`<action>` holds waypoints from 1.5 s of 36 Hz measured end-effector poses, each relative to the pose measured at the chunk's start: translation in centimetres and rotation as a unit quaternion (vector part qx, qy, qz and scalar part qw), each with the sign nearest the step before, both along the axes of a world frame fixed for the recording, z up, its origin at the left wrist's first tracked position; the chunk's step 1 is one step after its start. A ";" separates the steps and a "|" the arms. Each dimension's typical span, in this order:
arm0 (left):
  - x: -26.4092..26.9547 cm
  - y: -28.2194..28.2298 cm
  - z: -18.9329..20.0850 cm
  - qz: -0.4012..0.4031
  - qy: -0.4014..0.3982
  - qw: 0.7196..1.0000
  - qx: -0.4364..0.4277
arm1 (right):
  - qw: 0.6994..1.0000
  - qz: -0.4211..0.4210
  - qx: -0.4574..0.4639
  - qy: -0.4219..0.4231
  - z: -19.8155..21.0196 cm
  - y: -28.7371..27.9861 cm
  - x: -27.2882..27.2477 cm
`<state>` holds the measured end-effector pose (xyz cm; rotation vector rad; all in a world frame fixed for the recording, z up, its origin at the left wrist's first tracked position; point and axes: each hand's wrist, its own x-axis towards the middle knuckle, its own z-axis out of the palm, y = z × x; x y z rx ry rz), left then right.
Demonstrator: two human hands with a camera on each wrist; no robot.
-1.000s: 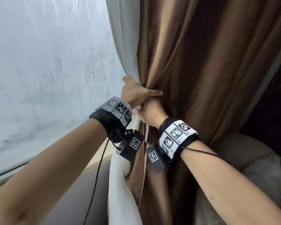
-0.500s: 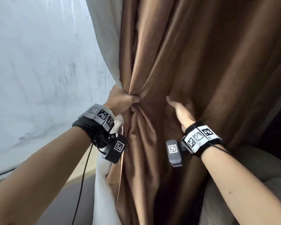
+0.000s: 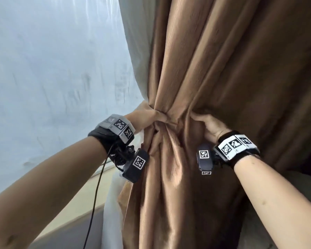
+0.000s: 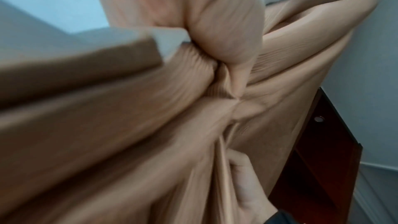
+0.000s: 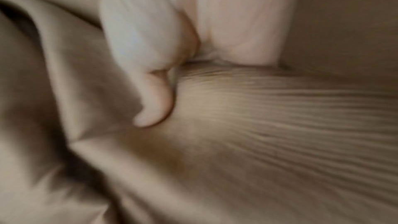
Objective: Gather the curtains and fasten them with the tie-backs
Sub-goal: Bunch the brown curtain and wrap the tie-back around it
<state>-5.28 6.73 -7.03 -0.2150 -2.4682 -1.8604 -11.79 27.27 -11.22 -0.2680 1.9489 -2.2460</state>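
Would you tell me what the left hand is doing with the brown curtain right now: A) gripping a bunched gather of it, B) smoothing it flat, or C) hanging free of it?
A: the left hand clutches bunched folds of the brown curtain.

brown ribbed satin curtain (image 3: 214, 72): hangs upright, folds bunched to a tight waist at mid-height, flaring above and below | white sheer curtain (image 3: 135, 51): hangs just beside its left edge, touching, by the window
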 end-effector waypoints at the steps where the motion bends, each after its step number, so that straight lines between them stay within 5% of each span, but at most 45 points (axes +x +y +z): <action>1: -0.5 0.1 -0.3 0.014 0.010 1.000 0.006 | 0.998 -0.048 0.020 0.017 0.2 0.2 -0.5; 4: -1.5 0.6 -1.2 0.063 0.041 0.997 0.028 | 0.983 -0.172 0.041 0.048 -0.2 0.6 -1.4; 8: -1.8 2.1 -1.9 0.116 0.072 0.990 0.043 | 0.968 -0.214 0.100 0.089 -1.5 0.6 -1.1; 18: -0.5 8.4 -3.3 0.194 0.118 0.971 0.073 | 0.949 -0.167 0.219 0.151 -1.2 1.9 3.2; 27: 2.3 12.9 -2.6 0.113 0.048 0.985 0.122 | 0.859 -0.045 0.397 0.320 -0.8 2.6 7.9; 30: 2.3 14.2 -2.5 0.179 0.079 0.978 0.076 | 0.843 0.008 0.424 0.331 -0.6 3.1 8.2; 36: 2.2 15.8 -2.4 0.299 0.094 0.949 -0.001 | 0.862 0.041 0.375 0.338 -0.1 4.9 7.8; 40: 2.2 16.2 -2.5 0.355 0.125 0.925 -0.046 | 0.931 0.092 0.266 0.231 0.1 6.7 6.3; 42: 2.3 16.4 -2.5 0.362 0.125 0.923 -0.049 | 0.956 0.041 0.195 0.216 0.5 8.2 6.1; 44: 2.3 16.3 -2.4 0.364 0.115 0.923 -0.045 | 0.949 -0.114 0.121 0.266 0.9 9.9 5.7; 48: 2.1 16.0 -2.4 0.367 0.104 0.924 -0.033 | 0.838 -0.406 0.103 0.351 1.0 13.2 4.7; 50: 2.1 15.9 -2.3 0.361 0.103 0.926 -0.027 | 0.831 -0.457 0.131 0.288 1.0 14.8 3.9; 54: 2.7 16.1 -2.0 0.339 0.100 0.935 -0.025 | 0.890 -0.402 0.183 0.118 -0.6 16.0 2.7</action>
